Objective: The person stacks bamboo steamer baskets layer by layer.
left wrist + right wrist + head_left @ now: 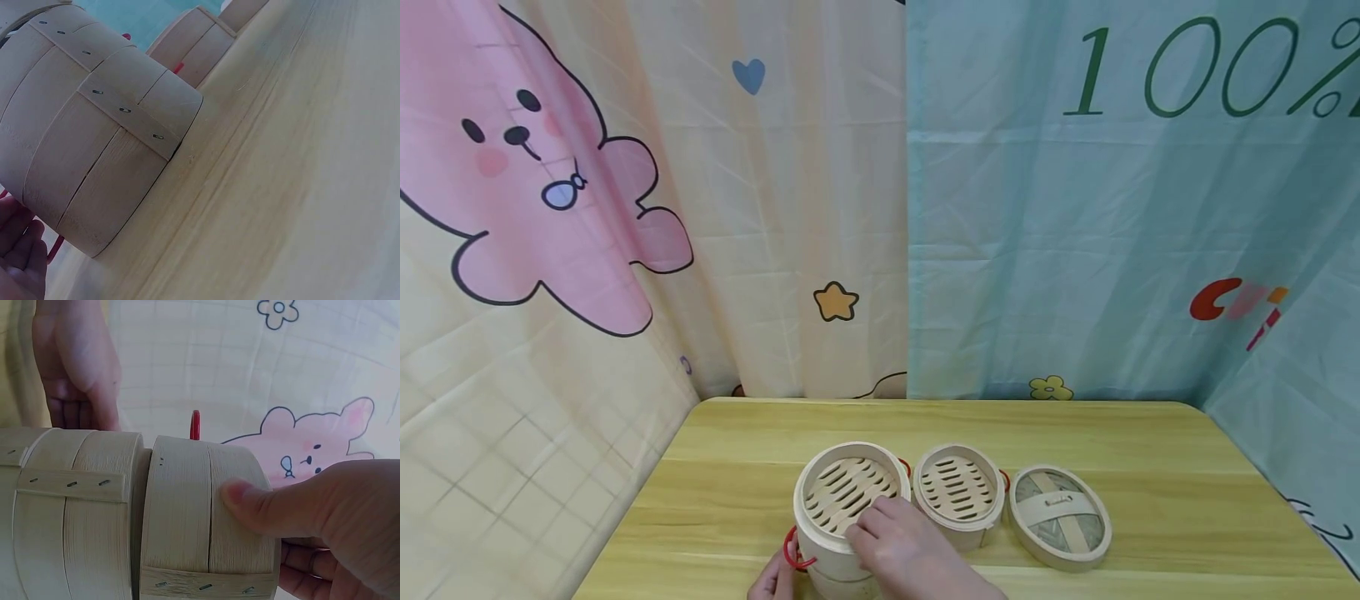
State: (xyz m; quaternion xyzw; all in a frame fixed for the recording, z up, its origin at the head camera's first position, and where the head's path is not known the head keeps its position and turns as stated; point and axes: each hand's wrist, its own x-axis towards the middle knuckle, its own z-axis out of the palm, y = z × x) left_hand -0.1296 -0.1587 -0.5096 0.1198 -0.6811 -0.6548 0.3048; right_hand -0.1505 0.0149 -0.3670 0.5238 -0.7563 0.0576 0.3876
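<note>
A stack of round bamboo steamer baskets (842, 575) stands on the table in the head view. On its top sits a steamer basket (178, 506) with a slatted base inside; a narrow dark gap parts it from the basket below in the right wrist view. My right hand (906, 542) grips this top basket at its near wall, thumb (262, 503) outside and fingers over the rim. My left hand (772, 577) rests at the stack's lower left side, beside a red loop handle (790, 550). In the left wrist view its fingers (19, 234) lie against the lower wall, partly hidden.
Right of the stack stands another slatted steamer basket (958, 492) with a red loop. Farther right lies a round woven lid (1060, 518) with a cross strap. The wooden table (1187, 500) ends at curtains (820, 208) behind and on both sides.
</note>
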